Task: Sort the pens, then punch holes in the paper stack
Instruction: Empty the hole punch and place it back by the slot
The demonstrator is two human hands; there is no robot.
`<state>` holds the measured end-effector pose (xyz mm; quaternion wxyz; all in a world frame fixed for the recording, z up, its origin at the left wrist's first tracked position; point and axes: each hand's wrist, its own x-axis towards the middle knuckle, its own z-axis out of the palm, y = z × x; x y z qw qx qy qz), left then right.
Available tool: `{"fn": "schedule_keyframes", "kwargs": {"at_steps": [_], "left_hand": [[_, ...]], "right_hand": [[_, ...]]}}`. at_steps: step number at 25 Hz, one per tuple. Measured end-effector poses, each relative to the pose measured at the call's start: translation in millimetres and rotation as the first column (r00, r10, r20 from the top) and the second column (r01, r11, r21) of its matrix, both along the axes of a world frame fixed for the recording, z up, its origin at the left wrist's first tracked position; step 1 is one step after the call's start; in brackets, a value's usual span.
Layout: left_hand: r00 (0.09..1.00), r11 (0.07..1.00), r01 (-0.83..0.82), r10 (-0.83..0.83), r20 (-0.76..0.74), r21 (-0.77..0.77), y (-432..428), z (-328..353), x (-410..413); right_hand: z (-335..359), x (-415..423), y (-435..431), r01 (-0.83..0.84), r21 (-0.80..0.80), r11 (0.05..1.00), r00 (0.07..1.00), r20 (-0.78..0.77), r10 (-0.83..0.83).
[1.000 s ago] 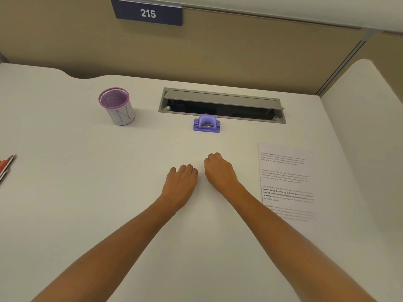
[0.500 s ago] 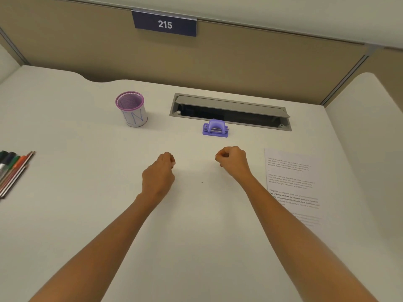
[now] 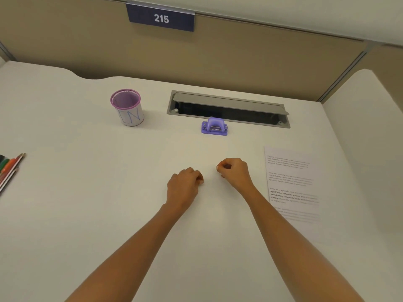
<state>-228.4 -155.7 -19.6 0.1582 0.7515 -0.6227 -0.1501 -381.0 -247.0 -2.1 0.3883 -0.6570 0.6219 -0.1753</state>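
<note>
My left hand (image 3: pixel 184 185) and my right hand (image 3: pixel 235 171) are side by side over the middle of the white desk (image 3: pixel 87 214), both curled into loose fists that hold nothing. Several pens and pencils (image 3: pixel 9 168) lie at the desk's left edge, partly cut off by the frame. A purple mesh pen cup (image 3: pixel 127 107) stands upright at the back left. A small purple hole punch (image 3: pixel 214 127) sits beyond my hands, just in front of the cable slot. The printed paper stack (image 3: pixel 292 184) lies flat to the right of my right forearm.
A grey cable slot (image 3: pixel 229 109) with its lid raised is set into the desk's back. Beige partition walls close off the back and right, with a sign reading 215 (image 3: pixel 161 18). A second white desk surface (image 3: pixel 370 138) adjoins on the right.
Both hands went from lying flat with knuckles down to curled fists, spread apart, then drew closer again. The view shifted, bringing the pens at the left into sight.
</note>
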Motion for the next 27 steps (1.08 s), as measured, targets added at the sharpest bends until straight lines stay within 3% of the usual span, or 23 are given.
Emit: {"fn": "schedule_keyframes", "kwargs": {"at_steps": [6, 9, 13, 19, 23, 25, 27], "left_hand": [[0.993, 0.999, -0.007, 0.003, 0.114, 0.035, -3.3, 3.9, -6.2], [0.977, 0.989, 0.024, -0.053, 0.207, 0.143, -11.2, 14.3, -11.1], [0.875, 0.954, 0.096, -0.217, 0.434, 0.284, -22.1, 28.7, -28.2], [0.738, 0.930, 0.147, -0.331, 0.588, 0.338, -18.8, 15.3, -55.0], [0.798, 0.930, 0.172, -0.325, 0.507, 0.325, -22.1, 15.5, -40.0], [0.888, 0.946, 0.172, -0.269, 0.374, 0.274, -21.6, 15.6, -22.1], [0.982, 0.980, 0.086, -0.114, 0.154, 0.181, -15.7, 15.1, 0.0]], "right_hand": [[-2.1, -5.8, 0.4, 0.007, -0.016, 1.000, 1.000, 0.028, -0.007], [-2.9, -5.3, -1.5, -0.015, -0.023, 1.000, 1.000, 0.013, 0.015], [-3.4, -4.1, -3.1, -0.031, -0.014, 0.999, 1.000, 0.005, 0.031], [-6.6, -5.5, 8.0, -0.030, -0.039, 0.999, 0.999, 0.036, 0.031], [-4.8, -10.7, 15.9, -0.019, -0.013, 1.000, 0.999, 0.048, 0.019], [-2.8, -12.5, 19.6, -0.005, 0.012, 1.000, 0.997, 0.072, 0.005], [0.2, -14.9, 19.3, 0.018, 0.034, 0.999, 0.994, 0.106, -0.021]]}}
